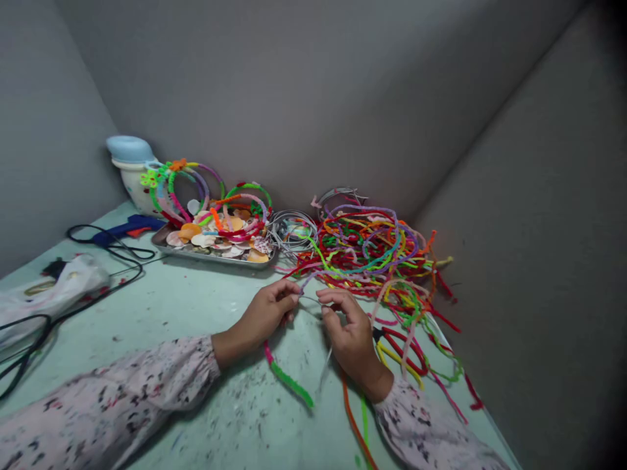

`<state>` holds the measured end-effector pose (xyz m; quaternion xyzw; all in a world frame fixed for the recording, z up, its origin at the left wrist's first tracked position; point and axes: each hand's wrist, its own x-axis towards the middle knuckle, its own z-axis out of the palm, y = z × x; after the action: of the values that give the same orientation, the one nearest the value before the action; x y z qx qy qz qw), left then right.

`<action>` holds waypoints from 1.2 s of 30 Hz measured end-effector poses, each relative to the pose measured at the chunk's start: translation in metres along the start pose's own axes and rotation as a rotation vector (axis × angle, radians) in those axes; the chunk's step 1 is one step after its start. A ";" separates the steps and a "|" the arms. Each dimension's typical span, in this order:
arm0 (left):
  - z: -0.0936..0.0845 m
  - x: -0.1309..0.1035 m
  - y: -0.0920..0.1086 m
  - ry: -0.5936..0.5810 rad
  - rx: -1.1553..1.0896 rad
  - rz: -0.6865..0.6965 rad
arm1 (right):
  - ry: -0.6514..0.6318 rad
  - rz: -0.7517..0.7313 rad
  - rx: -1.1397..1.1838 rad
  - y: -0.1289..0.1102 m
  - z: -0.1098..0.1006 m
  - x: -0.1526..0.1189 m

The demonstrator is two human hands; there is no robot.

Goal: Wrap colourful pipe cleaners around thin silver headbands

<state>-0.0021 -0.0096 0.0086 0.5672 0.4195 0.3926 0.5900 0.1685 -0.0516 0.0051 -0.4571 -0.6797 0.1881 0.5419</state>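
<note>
My left hand [267, 310] pinches a thin wire [310, 299] where a purple pipe cleaner [307, 281] meets it. Below that hand hangs a pink and green fuzzy length [292, 384], which looks like the covered part of the same wire. My right hand [349, 333] has thumb and fingers closed on the bare wire a short way to the right. A loose wire end slants down beside the right wrist. The palms of both hands hide part of the wire.
A heap of coloured pipe cleaners [372, 245] and red- and yellow-handled scissors [409, 352] lie right. Behind are wire coils [292, 230], a metal tray [215, 260] of shells and fuzzy hoops, and a blue-lidded container [131, 153]. Left: a blue glue gun [120, 230], black cord [117, 284], plastic bag [81, 277].
</note>
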 end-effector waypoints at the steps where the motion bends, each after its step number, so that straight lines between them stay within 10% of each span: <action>1: 0.000 0.001 0.000 0.004 -0.005 -0.003 | -0.009 0.057 0.014 0.001 0.001 0.000; 12: -0.002 0.007 -0.002 -0.020 -0.053 -0.064 | -0.136 0.441 0.173 0.012 0.006 0.002; 36: -0.007 0.006 -0.010 0.010 -0.061 0.034 | -0.155 0.588 0.209 0.009 0.010 0.008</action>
<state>-0.0066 -0.0019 -0.0020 0.5541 0.4004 0.4179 0.5983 0.1630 -0.0379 0.0001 -0.5603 -0.5345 0.4397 0.4550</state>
